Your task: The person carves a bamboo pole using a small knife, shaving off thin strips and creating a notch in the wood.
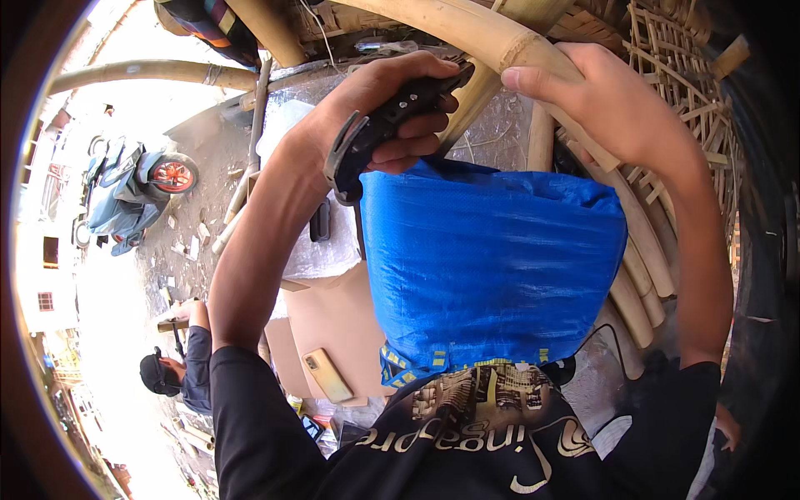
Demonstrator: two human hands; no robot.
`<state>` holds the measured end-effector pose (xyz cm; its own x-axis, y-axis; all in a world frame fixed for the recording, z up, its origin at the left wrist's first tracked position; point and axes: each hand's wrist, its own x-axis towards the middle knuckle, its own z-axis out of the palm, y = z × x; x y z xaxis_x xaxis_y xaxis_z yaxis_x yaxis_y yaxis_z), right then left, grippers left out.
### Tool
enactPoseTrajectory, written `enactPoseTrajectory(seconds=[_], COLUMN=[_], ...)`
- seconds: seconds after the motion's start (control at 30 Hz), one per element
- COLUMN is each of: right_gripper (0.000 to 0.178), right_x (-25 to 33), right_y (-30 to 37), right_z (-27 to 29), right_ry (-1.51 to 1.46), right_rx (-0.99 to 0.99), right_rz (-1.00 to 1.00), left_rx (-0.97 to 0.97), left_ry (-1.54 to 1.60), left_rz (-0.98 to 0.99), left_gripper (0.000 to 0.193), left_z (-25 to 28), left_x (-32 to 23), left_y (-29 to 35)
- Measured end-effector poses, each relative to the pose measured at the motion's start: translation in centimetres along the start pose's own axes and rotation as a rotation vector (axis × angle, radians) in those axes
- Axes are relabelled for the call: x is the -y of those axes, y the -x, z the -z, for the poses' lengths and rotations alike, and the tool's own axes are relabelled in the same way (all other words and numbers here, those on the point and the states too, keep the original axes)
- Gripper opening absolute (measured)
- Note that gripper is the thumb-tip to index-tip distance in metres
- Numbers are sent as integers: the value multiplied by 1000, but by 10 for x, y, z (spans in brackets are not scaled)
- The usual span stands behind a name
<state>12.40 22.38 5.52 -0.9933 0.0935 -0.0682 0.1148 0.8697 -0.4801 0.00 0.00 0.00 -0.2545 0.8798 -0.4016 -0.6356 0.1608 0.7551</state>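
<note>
My left hand [400, 108] is raised at the top middle, its fingers wrapped round a black tool [367, 150] with a riveted, curved handle and a hooked end. A thin metal piece sticks out beside that end. The tool's far end touches or lies close to a pale bamboo pole [442, 21]; I cannot tell which. My right hand [600, 104] grips this pole, thumb on top. Below both hands, a blue woven plastic sheet [492, 258] covers my lap.
Bamboo pieces [637, 283] and a woven bamboo lattice [692, 100] are on the right. A yellow phone [327, 375] lies on cardboard [333, 312], near a small black case [319, 222] on plastic wrap. At left are a motorbike [125, 187] and another person [179, 371].
</note>
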Motion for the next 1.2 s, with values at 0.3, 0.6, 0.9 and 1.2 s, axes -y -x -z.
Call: enactPoseTrajectory(seconds=[0.3, 0.6, 0.9, 1.2], right_gripper=[50, 63, 57, 52], right_x=[-2, 5, 22, 14], right_y=[32, 64, 55, 53], right_z=[-5, 21, -9, -21], right_ry=[-41, -335, -483, -362], right_rx=[-151, -178, -252, -112], right_rz=[66, 18, -32, -90], left_rx=[15, 6, -36, -92], left_ry=[160, 16, -19, -27], left_rz=[20, -71, -63, -12], left_gripper=[40, 40, 38, 39], left_z=[-9, 3, 16, 34], left_x=[-16, -2, 1, 8], left_y=[-4, -8, 4, 11])
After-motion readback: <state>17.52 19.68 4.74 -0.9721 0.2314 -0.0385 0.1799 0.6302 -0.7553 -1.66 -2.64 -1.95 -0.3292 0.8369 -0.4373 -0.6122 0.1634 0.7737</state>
